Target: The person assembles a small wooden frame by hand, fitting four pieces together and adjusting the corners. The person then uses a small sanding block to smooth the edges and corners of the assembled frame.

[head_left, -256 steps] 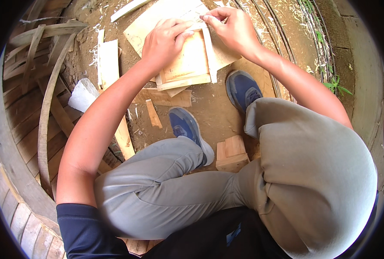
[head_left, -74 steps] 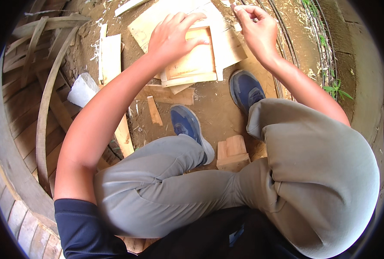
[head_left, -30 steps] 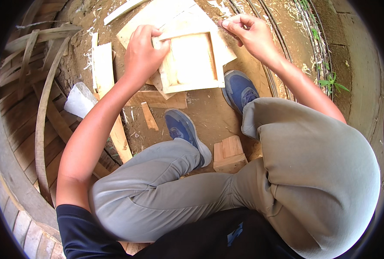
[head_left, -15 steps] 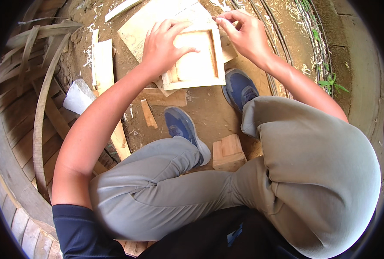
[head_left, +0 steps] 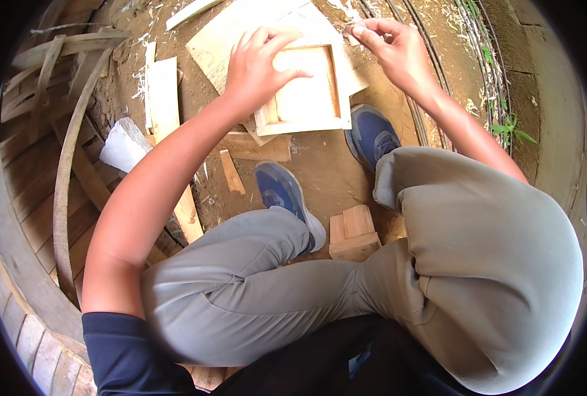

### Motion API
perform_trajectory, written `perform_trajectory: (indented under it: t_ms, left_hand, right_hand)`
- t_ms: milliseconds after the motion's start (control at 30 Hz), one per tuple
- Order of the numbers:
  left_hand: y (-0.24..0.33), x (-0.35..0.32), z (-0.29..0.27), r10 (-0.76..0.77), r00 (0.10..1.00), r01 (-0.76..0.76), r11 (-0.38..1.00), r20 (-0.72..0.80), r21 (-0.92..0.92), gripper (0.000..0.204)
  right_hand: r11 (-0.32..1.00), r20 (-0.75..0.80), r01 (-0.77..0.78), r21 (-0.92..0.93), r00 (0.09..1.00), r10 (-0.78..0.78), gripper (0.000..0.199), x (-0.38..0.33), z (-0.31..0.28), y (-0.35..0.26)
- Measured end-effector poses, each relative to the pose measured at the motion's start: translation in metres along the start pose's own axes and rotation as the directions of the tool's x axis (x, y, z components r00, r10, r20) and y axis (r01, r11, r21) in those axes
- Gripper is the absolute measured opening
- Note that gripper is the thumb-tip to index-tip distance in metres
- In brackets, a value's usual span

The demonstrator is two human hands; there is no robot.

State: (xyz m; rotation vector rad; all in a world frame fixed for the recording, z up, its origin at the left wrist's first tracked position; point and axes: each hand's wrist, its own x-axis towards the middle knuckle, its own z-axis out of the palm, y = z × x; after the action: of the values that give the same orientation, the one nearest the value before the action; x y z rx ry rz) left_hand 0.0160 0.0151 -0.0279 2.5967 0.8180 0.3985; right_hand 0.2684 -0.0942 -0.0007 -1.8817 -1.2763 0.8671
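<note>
A shallow square wooden box (head_left: 307, 125) with a raised rim lies at the far middle, on top of a wide pale board (head_left: 215, 47). My left hand (head_left: 257, 69) grips its left side, the thumb reaching over the inside and the index finger along the far rim. Off the box's far right corner, my right hand (head_left: 402, 58) is held in the air with thumb and index finger pinched. Something small and thin seems to stick out from that pinch, too fine to name. Strong light washes out the box's far rim.
Below the box lie a flat wood offcut (head_left: 260, 146) and a narrow wedge (head_left: 231, 173). A small wood block (head_left: 354, 232) sits between my legs, near my blue shoes (head_left: 283, 191). Long planks (head_left: 164, 99) and a whitish chunk (head_left: 123, 145) are at left; dark rods (head_left: 425, 46) run along the right.
My right hand has moved right, away from the box's corner, still pinched. My left hand keeps its place on the box. The whole view has shifted slightly.
</note>
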Motion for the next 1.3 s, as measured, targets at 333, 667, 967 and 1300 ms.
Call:
perform_trajectory:
  t_ms: [333,667,967,1300]
  left_hand:
    - [0.002,0.001,0.001,-0.006,1.0,0.006,1.0,0.002,0.002,0.068]
    - [0.001,0.001,0.002,-0.024,1.0,0.024,1.0,0.009,-0.005,0.068]
    - [0.002,0.001,-0.001,-0.044,0.999,0.043,0.999,0.03,0.002,0.067]
    - [0.002,0.001,-0.001,-0.032,0.999,0.032,0.999,0.017,-0.017,0.068]
  right_hand:
    - [0.999,0.175,-0.021,0.024,0.985,0.017,0.03,0.021,0.006,0.005]
    - [0.997,0.273,-0.007,0.076,0.962,-0.014,0.032,0.037,0.004,0.017]
    - [0.932,0.443,-0.298,0.208,0.878,0.182,0.02,0.053,-0.002,0.006]
    - [0.959,0.067,0.064,-0.277,0.997,-0.047,0.029,0.013,0.008,-0.013]
